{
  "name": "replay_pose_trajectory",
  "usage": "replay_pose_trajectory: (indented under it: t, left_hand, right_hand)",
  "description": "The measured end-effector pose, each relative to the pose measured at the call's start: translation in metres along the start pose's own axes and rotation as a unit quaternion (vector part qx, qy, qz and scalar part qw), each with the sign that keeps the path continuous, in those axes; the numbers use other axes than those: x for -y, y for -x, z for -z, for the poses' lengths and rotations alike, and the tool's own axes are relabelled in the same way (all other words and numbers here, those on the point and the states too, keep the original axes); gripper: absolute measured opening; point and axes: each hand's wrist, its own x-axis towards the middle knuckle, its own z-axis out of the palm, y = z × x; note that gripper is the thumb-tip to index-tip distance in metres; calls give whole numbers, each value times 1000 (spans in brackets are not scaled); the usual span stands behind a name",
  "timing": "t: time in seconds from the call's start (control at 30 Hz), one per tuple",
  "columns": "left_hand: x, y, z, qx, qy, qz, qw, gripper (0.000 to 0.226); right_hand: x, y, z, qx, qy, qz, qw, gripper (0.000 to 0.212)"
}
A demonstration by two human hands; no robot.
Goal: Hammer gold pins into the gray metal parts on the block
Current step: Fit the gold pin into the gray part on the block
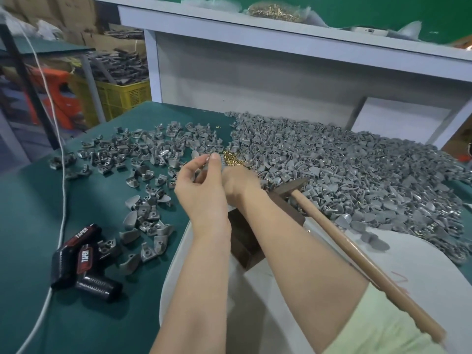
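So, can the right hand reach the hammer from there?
Probably yes: the hammer lies just right of the right hand, its wooden handle bare alongside that forearm, and nothing covers it.

A small factory workshop for hand assembly; a green-covered bench (38, 200) carries a great heap of identical gray metal parts (344, 162), with loose gold pins (232, 159) among them; a wooden-handled hammer (344, 241) lies against a dark block (245, 241); a black tool marked TAPER (81, 259) lies on the bench, a white cord beside it; a bag of brass pieces (274, 12) sits on the gray shelf (255, 29) above; behind the bench stand a yellow crate (122, 95) heaped with dark metal pieces and stacked cardboard boxes (102, 39).
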Motion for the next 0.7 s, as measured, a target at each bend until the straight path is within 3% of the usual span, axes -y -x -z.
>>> replay_pose_trajectory:
  t: [0.13, 0.2, 0.33, 0.43, 0.53, 0.6, 0.7]
  left_hand:
    - [2, 3, -2, 38, -62, -13, 997, 5]
    - [4, 2, -3, 68, -92, -24, 993, 11]
    - [8, 7, -4, 176, -195, -84, 961, 13]
    - [13, 15, -5, 268, -282, -114, 914, 13]
    - [16, 23, -6, 343, -388, -132, 845, 17]
    - [18, 25, -6, 361, -469, -139, 794, 17]
    - [17, 27, -5, 357, -559, -138, 736, 13]
  right_hand:
    - [-5, -5, 2, 4, -29, -2, 1000, 22]
    - [-11, -3, 10, -8, -103, -25, 994, 23]
    - [-47, 28, 39, -93, -204, -73, 972, 11]
    - [-76, 72, 51, -159, -347, -70, 922, 19]
    - [-96, 108, 45, -164, -440, -79, 880, 15]
    - [-102, 120, 35, -147, -495, -80, 853, 13]
    - [-104, 124, 21, -151, -513, -90, 840, 16]
